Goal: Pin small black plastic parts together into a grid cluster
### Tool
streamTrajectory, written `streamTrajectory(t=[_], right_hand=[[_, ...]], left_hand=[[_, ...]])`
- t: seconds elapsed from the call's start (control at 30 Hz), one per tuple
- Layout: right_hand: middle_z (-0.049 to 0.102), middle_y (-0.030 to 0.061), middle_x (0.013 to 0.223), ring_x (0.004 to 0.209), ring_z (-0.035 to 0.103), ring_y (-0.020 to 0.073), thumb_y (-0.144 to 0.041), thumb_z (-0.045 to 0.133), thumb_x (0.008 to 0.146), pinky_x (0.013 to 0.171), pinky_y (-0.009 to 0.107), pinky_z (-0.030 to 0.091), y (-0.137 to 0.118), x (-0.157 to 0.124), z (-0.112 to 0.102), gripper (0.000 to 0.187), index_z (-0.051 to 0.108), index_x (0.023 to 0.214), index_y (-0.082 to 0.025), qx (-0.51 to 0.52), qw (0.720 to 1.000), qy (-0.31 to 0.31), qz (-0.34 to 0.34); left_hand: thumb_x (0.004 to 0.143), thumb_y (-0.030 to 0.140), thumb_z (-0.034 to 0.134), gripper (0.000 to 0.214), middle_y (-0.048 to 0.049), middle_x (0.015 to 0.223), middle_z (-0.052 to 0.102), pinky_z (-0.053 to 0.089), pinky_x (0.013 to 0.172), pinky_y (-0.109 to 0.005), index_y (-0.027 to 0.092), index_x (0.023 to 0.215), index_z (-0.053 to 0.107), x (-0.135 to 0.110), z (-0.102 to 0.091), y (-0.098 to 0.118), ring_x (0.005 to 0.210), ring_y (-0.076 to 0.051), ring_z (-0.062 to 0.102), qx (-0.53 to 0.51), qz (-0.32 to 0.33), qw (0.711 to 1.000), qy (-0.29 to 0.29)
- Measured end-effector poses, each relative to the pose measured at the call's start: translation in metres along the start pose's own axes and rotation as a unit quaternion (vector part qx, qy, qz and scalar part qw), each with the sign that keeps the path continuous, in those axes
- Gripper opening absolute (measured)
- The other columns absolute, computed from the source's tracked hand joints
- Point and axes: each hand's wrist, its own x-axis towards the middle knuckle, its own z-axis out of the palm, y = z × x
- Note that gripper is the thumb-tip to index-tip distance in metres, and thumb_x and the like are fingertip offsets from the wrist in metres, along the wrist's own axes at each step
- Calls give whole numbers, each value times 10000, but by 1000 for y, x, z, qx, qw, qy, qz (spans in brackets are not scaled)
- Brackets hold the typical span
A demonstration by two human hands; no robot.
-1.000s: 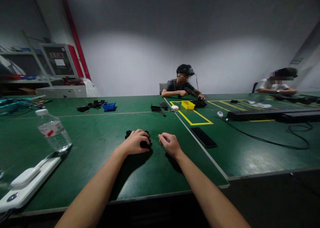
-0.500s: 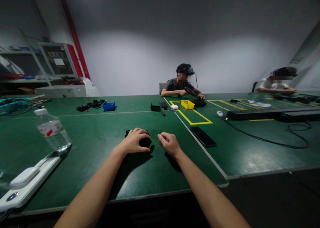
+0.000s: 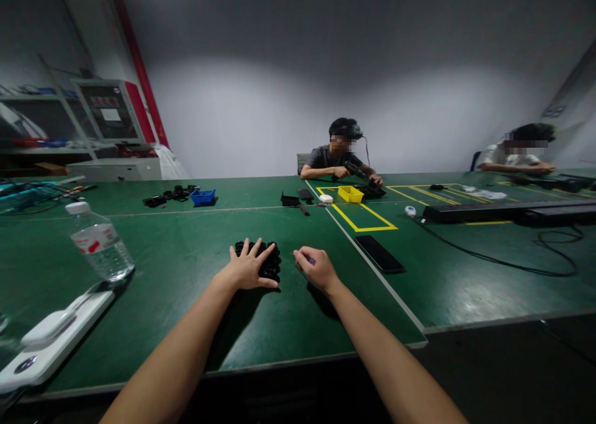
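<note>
My left hand lies with fingers spread over a cluster of small black parts on the green table. The parts sit close together in a block, and the hand hides much of it. To the right of the block, my right hand rests closed on the table. A bit of something purplish shows between its fingers, too small to name. There is a narrow gap between this hand and the black parts.
A water bottle and a white power strip are on the left. On the right lies a black phone. Farther back are a blue bin, a yellow bin and a person holding a power drill.
My left hand has opened from a curled shape round the black parts to spread fingers, showing more of them. My right hand has stayed in place.
</note>
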Motion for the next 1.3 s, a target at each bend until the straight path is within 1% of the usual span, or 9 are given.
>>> streamTrajectory(t=[0.17, 0.43, 0.67, 0.87, 1.0, 1.1, 1.13, 1.2, 1.3], right_hand=[[568, -8, 539, 533, 523, 118, -367, 482, 886, 560, 229, 345, 0, 0, -1, 368, 561, 571, -193, -4, 1000, 5, -1], [570, -1, 539, 532, 520, 125, -376, 476, 886, 555, 233, 351, -3, -1, -1, 377, 560, 566, -197, -12, 1000, 9, 4], [567, -1, 539, 530, 517, 125, -375, 472, 887, 553, 233, 351, -2, -1, 0, 375, 561, 569, -197, -15, 1000, 9, 3], [549, -6, 534, 518, 501, 122, -375, 471, 883, 548, 236, 338, -1, -1, 1, 371, 546, 567, -197, -16, 1000, 5, 2], [545, -10, 533, 520, 502, 120, -376, 473, 886, 554, 234, 342, -1, -1, 1, 376, 541, 562, -198, -15, 1000, 4, 1], [547, -10, 528, 518, 503, 121, -376, 475, 886, 557, 234, 348, -1, -1, 1, 382, 539, 553, -200, -15, 1000, 2, 3], [548, -9, 528, 518, 503, 122, -375, 475, 885, 557, 235, 349, -1, -1, 1, 380, 540, 554, -200, -16, 1000, 2, 3], [553, -7, 531, 519, 503, 124, -372, 476, 885, 557, 237, 349, -2, -1, 0, 377, 545, 557, -201, -17, 1000, 3, 3], [558, -4, 532, 516, 498, 125, -370, 478, 883, 550, 238, 347, -2, -1, 0, 373, 553, 559, -201, -17, 1000, 5, 2]], left_hand=[[698, 867, 402, 981, -119, 1604, 26, 100, 949, -820, 426, 1508, 69, 3, 4, 0, 1417, -506, -2, -13, -5, 1000, 0], [708, 835, 457, 926, -140, 1596, 119, 99, 927, -832, 433, 1495, 180, 6, 8, 0, 1406, -527, 47, -41, 2, 998, 41], [708, 826, 473, 919, -143, 1590, 151, 110, 934, -822, 413, 1492, 227, 9, 12, 0, 1397, -539, 70, -37, -8, 997, 63], [708, 829, 469, 927, -146, 1591, 145, 104, 938, -821, 403, 1495, 226, 10, 11, 0, 1399, -534, 65, -37, -7, 997, 62], [704, 829, 474, 927, -131, 1594, 141, 80, 936, -830, 414, 1493, 219, 10, 12, 1, 1404, -528, 52, -36, -13, 997, 68], [682, 822, 519, 945, -129, 1595, 140, 44, 931, -838, 422, 1488, 229, 9, 10, 2, 1409, -520, 39, -34, -3, 995, 90], [670, 811, 549, 949, -128, 1595, 139, 35, 938, -834, 421, 1482, 252, 9, 9, 2, 1411, -515, 34, -35, 9, 994, 100], [644, 774, 624, 914, -113, 1593, 153, 28, 970, -813, 415, 1442, 361, 8, 5, 1, 1414, -502, 37, -42, 41, 991, 117], [612, 677, 736, 705, -60, 1562, 254, 57, 1032, -762, 404, 1248, 601, 7, -1, -2, 1414, -464, 105, -59, 94, 985, 135]])
